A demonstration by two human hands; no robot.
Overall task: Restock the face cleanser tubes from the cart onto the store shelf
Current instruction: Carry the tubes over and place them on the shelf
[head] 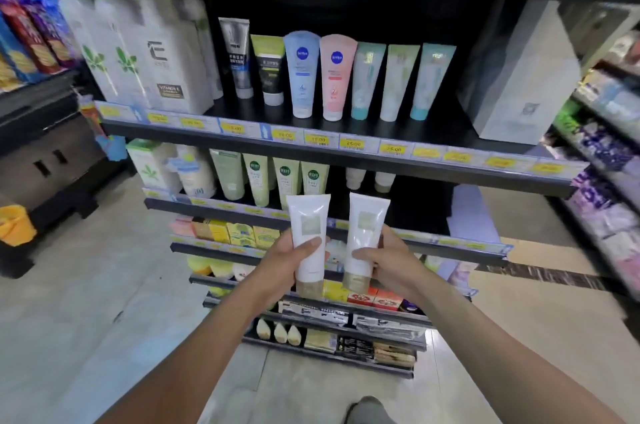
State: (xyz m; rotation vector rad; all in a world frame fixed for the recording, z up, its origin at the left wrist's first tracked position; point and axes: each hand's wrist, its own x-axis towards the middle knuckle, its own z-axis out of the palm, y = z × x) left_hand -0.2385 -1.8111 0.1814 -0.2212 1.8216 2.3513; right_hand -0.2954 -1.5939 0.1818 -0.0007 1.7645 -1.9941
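White cleanser tubes [308, 236], held cap-down as they will stand on the shelf [225, 206], are gripped one apiece by left hand [280, 264] and right hand [391, 260].

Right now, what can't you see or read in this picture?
The cart: nowhere in the head view.
Labels on the left tube in the left hand and the right tube in the right hand: too blurred to read.
Two white tubes on the lower shelf: upper parts hidden by the shelf edge above.
Right-side price tags: blurred.
Shoe: cut off by the bottom edge.
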